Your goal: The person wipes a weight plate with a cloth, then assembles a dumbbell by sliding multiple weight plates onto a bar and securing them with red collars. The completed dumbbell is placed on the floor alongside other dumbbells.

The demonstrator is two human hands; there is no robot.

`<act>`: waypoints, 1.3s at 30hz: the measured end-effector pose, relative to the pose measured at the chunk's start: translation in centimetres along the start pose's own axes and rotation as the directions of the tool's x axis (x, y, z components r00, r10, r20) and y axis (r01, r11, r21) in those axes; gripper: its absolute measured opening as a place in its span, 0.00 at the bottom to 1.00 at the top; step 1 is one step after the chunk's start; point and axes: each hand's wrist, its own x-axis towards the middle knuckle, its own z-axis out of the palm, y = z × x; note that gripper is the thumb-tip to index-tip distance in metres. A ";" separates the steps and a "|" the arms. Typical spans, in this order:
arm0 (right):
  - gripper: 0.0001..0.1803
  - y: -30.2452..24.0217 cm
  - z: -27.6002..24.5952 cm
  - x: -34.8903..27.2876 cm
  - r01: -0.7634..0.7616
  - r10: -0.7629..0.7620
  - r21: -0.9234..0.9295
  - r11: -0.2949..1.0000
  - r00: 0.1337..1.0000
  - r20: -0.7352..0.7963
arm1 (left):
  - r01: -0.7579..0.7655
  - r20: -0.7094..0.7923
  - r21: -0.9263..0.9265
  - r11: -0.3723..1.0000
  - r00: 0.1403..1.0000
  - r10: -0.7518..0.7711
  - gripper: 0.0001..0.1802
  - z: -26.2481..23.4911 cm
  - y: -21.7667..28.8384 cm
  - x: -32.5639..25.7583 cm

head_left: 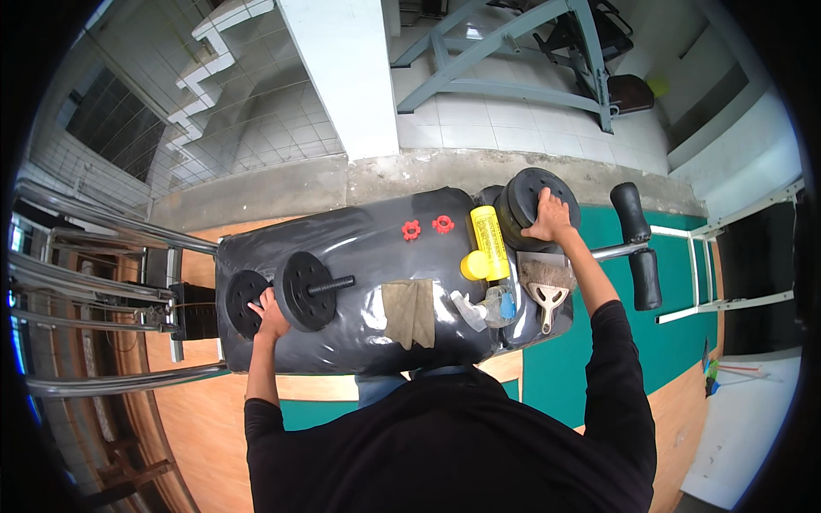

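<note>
A dumbbell with a black weight plate [299,292] at each end lies at the left of the black padded bench [359,227]. Its threaded bar end [332,286] sticks out to the right, with no collar on it. My left hand [271,316] is closed around the dumbbell between the plates; the grip itself is partly hidden. At the bench's far right, my right hand [550,218] rests with spread fingers on a stack of black weight plates [517,201]. Two red star-shaped collars [411,230] lie apart from both hands near the bench's far edge.
Between my hands are a folded olive cloth [409,313], a yellow canister [489,241], a clear spray bottle [494,306] and a wide brush [548,286]. Metal rails [120,214] flank the left side; padded rollers [630,212] project at right. A white pillar [342,77] stands beyond.
</note>
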 end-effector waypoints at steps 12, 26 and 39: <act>0.35 1.9 -9.2 -2.2 -0.312 0.097 0.911 0.270 0.950 0.296 | -0.053 -0.090 -0.024 0.998 0.995 0.051 0.40 1.5 -0.7 0.2; 0.36 -23.4 -5.0 -7.8 -0.382 -0.239 0.920 0.086 0.889 0.391 | -0.167 -0.187 -0.142 0.976 0.972 0.140 0.29 -0.4 0.2 -0.7; 0.25 -34.0 -1.1 -13.2 -0.396 -0.020 0.916 0.056 0.917 0.398 | -0.274 -0.239 -0.330 0.903 0.950 0.201 0.24 -0.2 -0.2 -1.1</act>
